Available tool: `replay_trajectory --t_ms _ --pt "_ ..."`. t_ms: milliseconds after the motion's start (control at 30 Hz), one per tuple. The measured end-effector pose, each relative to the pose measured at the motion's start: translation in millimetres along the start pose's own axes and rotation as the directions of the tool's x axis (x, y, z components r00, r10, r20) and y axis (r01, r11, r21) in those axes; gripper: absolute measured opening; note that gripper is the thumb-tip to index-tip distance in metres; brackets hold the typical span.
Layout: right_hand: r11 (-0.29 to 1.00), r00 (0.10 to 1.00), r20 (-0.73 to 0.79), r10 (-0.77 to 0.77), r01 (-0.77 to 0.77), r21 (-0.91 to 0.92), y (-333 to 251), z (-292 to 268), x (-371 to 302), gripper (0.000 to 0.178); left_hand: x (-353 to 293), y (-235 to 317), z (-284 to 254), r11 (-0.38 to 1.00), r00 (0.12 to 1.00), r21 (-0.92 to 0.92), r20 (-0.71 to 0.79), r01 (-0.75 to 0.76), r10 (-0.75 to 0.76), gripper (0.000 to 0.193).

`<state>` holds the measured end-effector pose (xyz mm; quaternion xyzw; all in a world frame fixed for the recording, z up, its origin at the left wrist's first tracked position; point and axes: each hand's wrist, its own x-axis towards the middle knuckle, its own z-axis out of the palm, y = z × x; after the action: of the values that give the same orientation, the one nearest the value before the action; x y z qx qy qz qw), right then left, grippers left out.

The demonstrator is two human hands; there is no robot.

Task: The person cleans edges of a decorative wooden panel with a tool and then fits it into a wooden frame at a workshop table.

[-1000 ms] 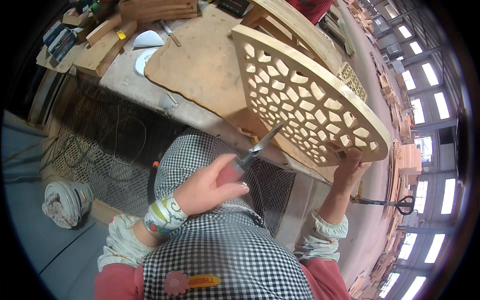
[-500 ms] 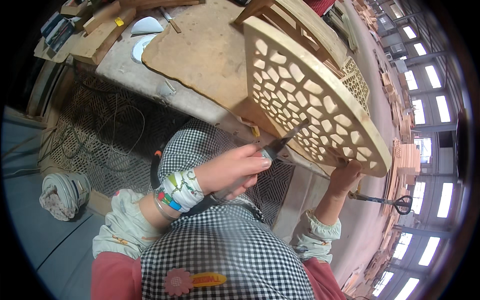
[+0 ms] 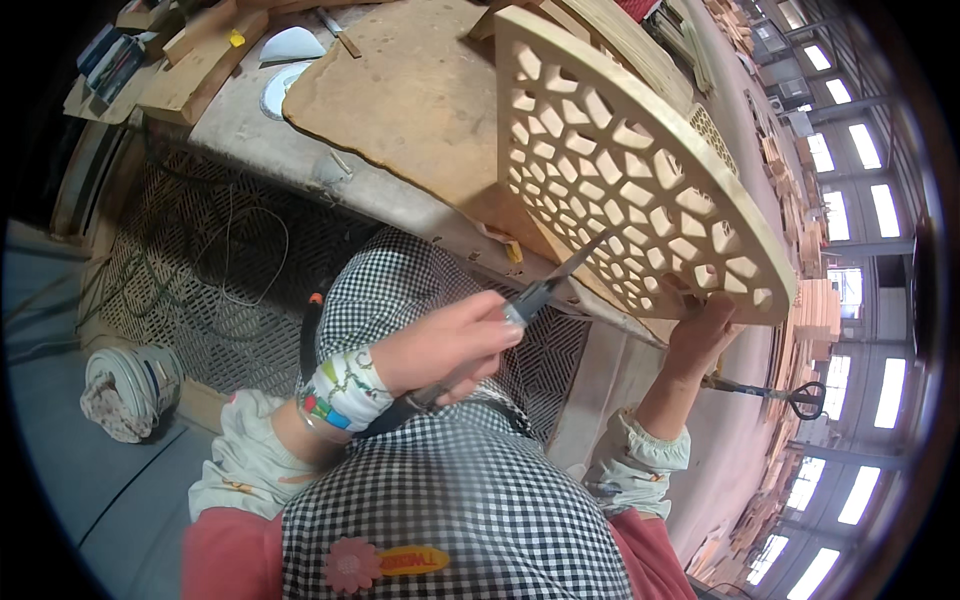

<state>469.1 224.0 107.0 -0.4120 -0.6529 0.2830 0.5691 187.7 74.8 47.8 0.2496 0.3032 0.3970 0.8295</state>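
Observation:
My left hand [image 3: 450, 345] is closed around a handheld tool [image 3: 532, 298] with a dark nose and a thin flat blade. Its blade tip points up and right, overlapping the face of a pale wooden lattice panel [image 3: 630, 170]; whether they touch I cannot tell. The panel has a curved outer edge and many irregular cut-out holes, and stands tilted above the bench. Gripping its lower right corner, my right hand [image 3: 703, 328] has its fingertips partly hidden by the wood.
A brown board [image 3: 390, 110] covers part of the workbench [image 3: 250, 130]. White discs [image 3: 285, 92] and wooden blocks [image 3: 200, 70] lie at the far left. A bucket with a rag [image 3: 130, 390] stands on the floor, near loose cables [image 3: 285, 245]. Wooden frames [image 3: 600, 30] sit behind the panel.
The panel and my right hand have risen slightly, and the panel has tipped so more of its face shows. My left hand has drawn back a little to the left with the tool.

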Motion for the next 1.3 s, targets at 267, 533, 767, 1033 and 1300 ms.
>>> replay_trajectory --t_ms 267,533,767,1033,1300 --pt "1.000 0.999 0.033 0.022 -0.021 -0.012 -3 0 19 0.080 -14 -42 -29 0.974 0.961 0.214 -0.245 -0.075 0.128 0.056" --pt "0.993 0.988 0.099 0.116 -0.115 -0.014 -9 2 42 0.081 23 -22 -43 0.915 0.922 0.392 -0.311 -0.097 0.231 0.049" --pt "0.992 0.988 0.099 0.122 -0.119 -0.032 -12 4 48 0.082 58 4 -50 0.964 0.958 0.259 -0.258 -0.059 0.128 0.040" --pt "0.995 0.984 0.145 0.102 -0.100 -0.016 -22 11 47 0.076 78 9 -55 0.987 0.965 0.154 -0.252 -0.040 0.078 0.039" --pt "0.999 0.976 0.220 0.002 -0.010 0.038 -45 35 44 0.058 31 -30 -48 0.981 0.943 0.189 -0.316 -0.042 0.101 0.050"
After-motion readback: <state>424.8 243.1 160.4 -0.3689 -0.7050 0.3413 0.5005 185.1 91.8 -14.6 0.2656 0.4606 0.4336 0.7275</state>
